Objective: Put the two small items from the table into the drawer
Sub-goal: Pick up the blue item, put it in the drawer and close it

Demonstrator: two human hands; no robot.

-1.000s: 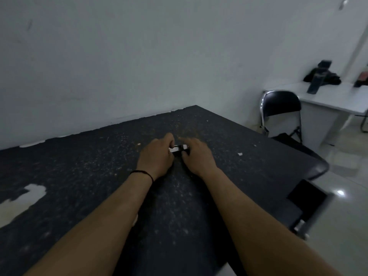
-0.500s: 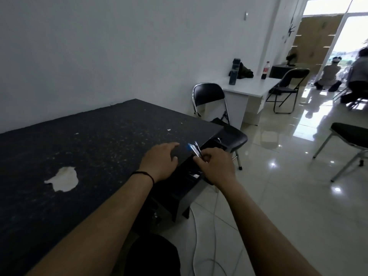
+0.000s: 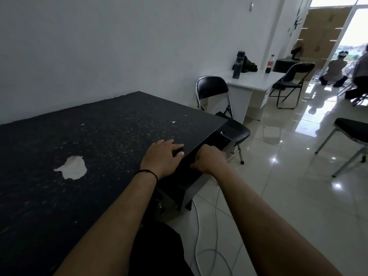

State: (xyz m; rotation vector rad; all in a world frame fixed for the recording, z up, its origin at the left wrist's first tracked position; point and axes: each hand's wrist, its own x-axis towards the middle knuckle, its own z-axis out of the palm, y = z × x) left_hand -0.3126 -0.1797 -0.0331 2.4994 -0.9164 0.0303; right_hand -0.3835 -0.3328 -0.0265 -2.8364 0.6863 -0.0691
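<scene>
My left hand (image 3: pixel 162 157) lies flat on the black speckled table (image 3: pixel 103 134) near its right edge, fingers apart, holding nothing. My right hand (image 3: pixel 209 161) is just past that edge, reaching down into the open black drawer (image 3: pixel 220 141) under the tabletop. Its fingers curl downward and are hidden behind the back of the hand. Neither small item shows on the table or in the hand. A small pale spot (image 3: pixel 221 133) shows at the drawer's far end.
A worn white patch (image 3: pixel 72 167) marks the tabletop. A black folding chair (image 3: pixel 223 108) stands right behind the drawer. A white desk (image 3: pixel 253 81) with bottles sits beyond. White cables (image 3: pixel 201 232) trail over the tiled floor. People sit by the doorway.
Both hands left the table's middle, where they gripped a small silvery item. The right hand carried it over the edge and has dropped into the drawer. The left hand settled near the edge.
</scene>
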